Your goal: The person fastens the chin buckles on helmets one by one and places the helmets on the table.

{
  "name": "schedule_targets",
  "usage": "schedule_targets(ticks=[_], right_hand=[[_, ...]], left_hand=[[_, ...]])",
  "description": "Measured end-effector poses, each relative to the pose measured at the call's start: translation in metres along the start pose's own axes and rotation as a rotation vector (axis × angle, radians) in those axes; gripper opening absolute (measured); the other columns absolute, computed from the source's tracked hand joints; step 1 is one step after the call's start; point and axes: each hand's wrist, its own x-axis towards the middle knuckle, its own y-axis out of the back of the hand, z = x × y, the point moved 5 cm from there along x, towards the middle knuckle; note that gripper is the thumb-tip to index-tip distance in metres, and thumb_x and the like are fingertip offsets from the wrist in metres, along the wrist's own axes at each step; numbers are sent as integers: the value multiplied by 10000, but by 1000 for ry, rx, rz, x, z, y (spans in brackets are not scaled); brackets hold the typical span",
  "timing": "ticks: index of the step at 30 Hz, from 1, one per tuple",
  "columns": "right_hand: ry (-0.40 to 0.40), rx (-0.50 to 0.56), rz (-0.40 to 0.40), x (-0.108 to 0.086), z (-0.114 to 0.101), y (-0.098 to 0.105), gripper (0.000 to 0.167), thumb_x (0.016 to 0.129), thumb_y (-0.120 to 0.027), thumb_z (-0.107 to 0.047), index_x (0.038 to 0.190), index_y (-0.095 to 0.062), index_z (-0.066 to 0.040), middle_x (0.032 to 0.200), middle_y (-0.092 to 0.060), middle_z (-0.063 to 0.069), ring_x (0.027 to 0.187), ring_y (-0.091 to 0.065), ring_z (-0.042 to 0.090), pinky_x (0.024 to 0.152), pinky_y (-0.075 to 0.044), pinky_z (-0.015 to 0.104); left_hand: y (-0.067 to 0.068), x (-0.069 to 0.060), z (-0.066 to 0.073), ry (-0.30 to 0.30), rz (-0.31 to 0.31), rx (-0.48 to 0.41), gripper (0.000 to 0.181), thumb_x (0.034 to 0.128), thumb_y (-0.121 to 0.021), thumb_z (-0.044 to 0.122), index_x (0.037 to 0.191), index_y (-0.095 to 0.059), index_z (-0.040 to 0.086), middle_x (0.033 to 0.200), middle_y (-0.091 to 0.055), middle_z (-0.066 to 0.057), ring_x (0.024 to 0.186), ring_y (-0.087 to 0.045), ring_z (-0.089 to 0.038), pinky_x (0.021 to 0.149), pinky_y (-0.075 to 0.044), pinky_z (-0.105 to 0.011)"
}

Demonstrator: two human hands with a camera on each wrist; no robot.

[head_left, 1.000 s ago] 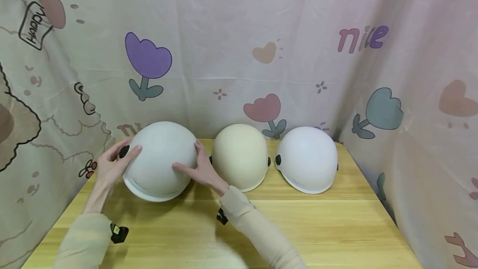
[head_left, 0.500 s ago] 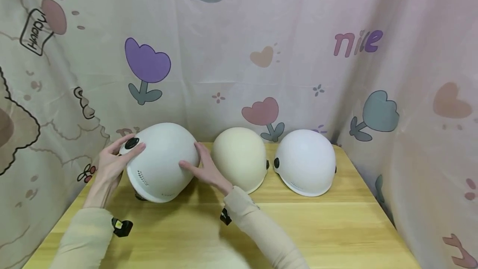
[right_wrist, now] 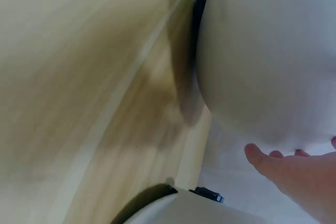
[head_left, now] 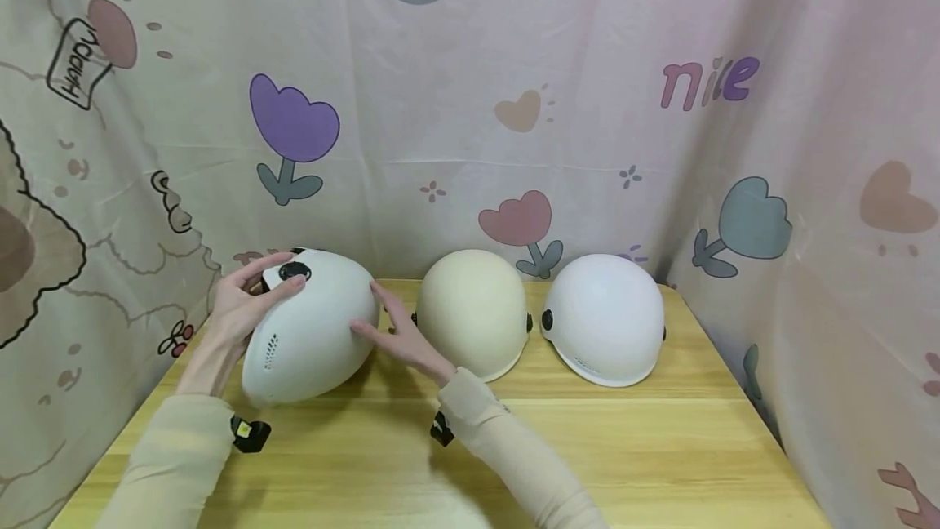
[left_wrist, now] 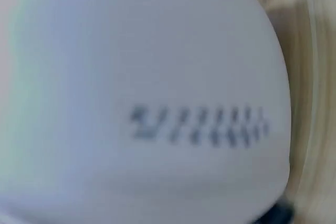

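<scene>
Tilted at the left end of the table (head_left: 587, 451), the helmet (head_left: 316, 337) lies between our two hands, its black disc (head_left: 295, 271) turned upward; whether it rests or hangs, we cannot tell. Our left hand (head_left: 246, 304) pinches its rim beside the disc, thumb outside. Our right hand (head_left: 407, 341) is spread, fingertips at the opposite side of the dome. Only the head view gives us the whole row: cream helmet (head_left: 472, 313) in the middle, second white helmet (head_left: 605, 321) to its right, printed curtain (head_left: 433, 55) behind. The left wrist view gives mostly shell, bringing the vents (left_wrist: 199, 127) close, though blurred. From the right wrist we get the gap: more fingertips along the dome, a shadow (right_wrist: 181, 85) on the wood, and a slice of the cream helmet with its black knob (right_wrist: 209, 194).
</scene>
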Motion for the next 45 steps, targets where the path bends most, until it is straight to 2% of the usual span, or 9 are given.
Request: schedule_targets(ticks=[4, 12, 16, 21, 24, 29, 33, 41, 45], right_hand=[[-16, 6, -5, -2, 0, -3, 821, 964, -567, -575, 1616, -111, -372, 1701, -134, -5, 1548, -228, 247, 1218, -329, 529], [-13, -31, 87, -3, -7, 1, 821, 933, -567, -636, 1609, -182, -374, 1690, -152, 39, 1547, -227, 289, 1203, -323, 592], [24, -54, 126, -5, -13, 5, 803, 920, -547, -672, 1598, -241, -369, 1703, -130, -21, 1565, -179, 279, 1218, -270, 618], [62, -103, 143, -3, -21, 8, 864, 892, -488, -761, 1603, -245, -335, 1702, -126, -86, 1577, -144, 234, 1247, -234, 584], [68, -183, 155, -2, -28, 8, 973, 869, -434, -823, 1619, -221, -241, 1706, -142, -42, 1575, -155, 238, 1265, -225, 540], [31, -368, 201, -3, -42, 4, 998, 875, -597, -685, 1614, -225, -127, 1697, -204, 44, 1563, -214, 272, 1274, -234, 494], [6, -449, 221, -4, -49, 3, 986, 860, -673, -594, 1609, -242, -119, 1687, -234, 66, 1560, -230, 264, 1285, -212, 473], [188, -330, 156, -4, -53, 5, 817, 898, -661, -416, 1596, -295, -203, 1677, -246, 66, 1541, -225, 289, 1260, -232, 514], [262, -365, 103, -5, -54, 4, 789, 908, -641, -360, 1600, -274, -269, 1682, -193, 106, 1519, -206, 353, 1214, -279, 574]], left_hand=[[-4, -1, 1, -74, 11, 119, 534, 943, -708, 376, 1436, -567, 228, 1010, -607, 296, 844, -604, 66, 668, -572, -172], [-15, 1, -2, -169, -157, -201, 551, 1044, -545, 302, 1538, -408, 101, 1214, -610, 257, 1064, -603, 100, 791, -575, -132], [-17, 0, -4, -168, -208, -249, 544, 1060, -504, 310, 1546, -390, 96, 1267, -574, 213, 1113, -564, 67, 778, -590, -169], [-13, 0, -10, -242, -181, -160, 445, 1065, -503, 262, 1458, -505, 51, 1250, -635, 228, 1093, -579, 45, 752, -554, -181], [-11, 0, -14, -242, -168, -96, 461, 1069, -491, 292, 1451, -505, 36, 1242, -636, 240, 1102, -574, 47, 788, -537, -173], [-9, 0, -18, -227, -159, -6, 515, 1074, -466, 343, 1474, -471, 20, 1237, -625, 267, 1123, -547, 23, 799, -520, -170], [-7, 0, -22, -222, -174, -24, 447, 1077, -457, 340, 1457, -509, 111, 1244, -626, 260, 1130, -543, 15, 797, -501, -182], [3, -2, -31, -190, -184, -77, 369, 1079, -442, 360, 1408, -535, 222, 1256, -621, 219, 1107, -542, 61, 797, -474, -167], [5, -4, -32, -188, -197, -122, 364, 1084, -437, 333, 1427, -488, 222, 1242, -634, 227, 1100, -553, 71, 802, -474, -153]])
